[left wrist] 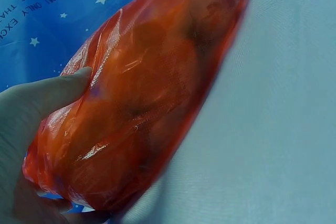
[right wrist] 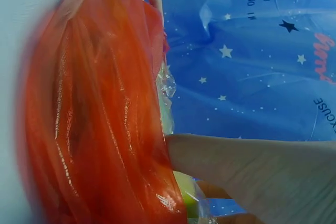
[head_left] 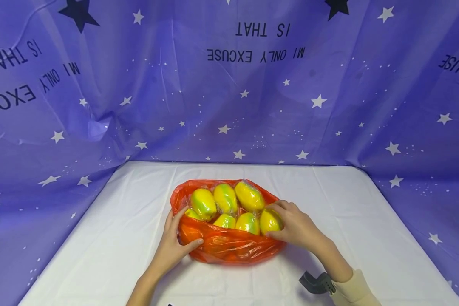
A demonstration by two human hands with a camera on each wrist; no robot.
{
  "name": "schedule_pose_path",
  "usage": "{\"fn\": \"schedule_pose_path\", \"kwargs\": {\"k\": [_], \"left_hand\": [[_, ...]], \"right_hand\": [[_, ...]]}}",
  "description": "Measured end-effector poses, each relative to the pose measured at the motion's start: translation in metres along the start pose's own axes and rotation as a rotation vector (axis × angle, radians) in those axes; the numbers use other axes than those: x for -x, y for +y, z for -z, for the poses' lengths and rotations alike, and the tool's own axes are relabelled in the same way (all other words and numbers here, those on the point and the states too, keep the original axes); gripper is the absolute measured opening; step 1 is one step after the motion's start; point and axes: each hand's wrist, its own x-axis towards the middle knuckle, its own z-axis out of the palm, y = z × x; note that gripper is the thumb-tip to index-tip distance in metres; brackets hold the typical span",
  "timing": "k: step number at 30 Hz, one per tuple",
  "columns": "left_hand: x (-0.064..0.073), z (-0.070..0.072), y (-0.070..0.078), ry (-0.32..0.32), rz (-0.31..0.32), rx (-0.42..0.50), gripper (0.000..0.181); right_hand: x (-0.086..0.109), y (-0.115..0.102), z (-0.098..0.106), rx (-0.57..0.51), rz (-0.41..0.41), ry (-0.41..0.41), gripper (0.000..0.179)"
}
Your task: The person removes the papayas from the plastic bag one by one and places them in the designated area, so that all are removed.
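Observation:
A red plastic bag (head_left: 233,248) lies on the table with its mouth spread wide, and several yellow-green mangoes (head_left: 248,195) in clear wrap show inside it. My left hand (head_left: 168,248) grips the bag's left side, fingers at the rim and thumb across the front; the left wrist view has that thumb pressed on the red film (left wrist: 142,93). At the right end, my right hand (head_left: 300,225) holds a wrapped mango (head_left: 269,221) between thumb and fingers, just inside the rim. In the right wrist view the bag's front wall (right wrist: 94,108) hides most of the fruit.
A white cloth covers the table (head_left: 352,229). Purple curtains (head_left: 199,106) with stars and lettering stand behind it and on both sides. A black strap mount (head_left: 315,284) sticks out from the right wrist, beside a beige sleeve (head_left: 353,291).

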Motion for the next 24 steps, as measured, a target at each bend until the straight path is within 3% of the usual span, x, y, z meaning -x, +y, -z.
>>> {"fn": "schedule_pose_path", "kwargs": {"k": [13, 24], "left_hand": [[0.0, -0.001, -0.002, -0.007, -0.003, 0.009, 0.092], [0.001, -0.001, -0.001, -0.013, -0.009, 0.014, 0.089]], "right_hand": [[-0.002, 0.004, -0.006, -0.038, -0.003, -0.039, 0.067], [-0.001, 0.015, -0.015, -0.184, -0.051, -0.087, 0.07]]}}
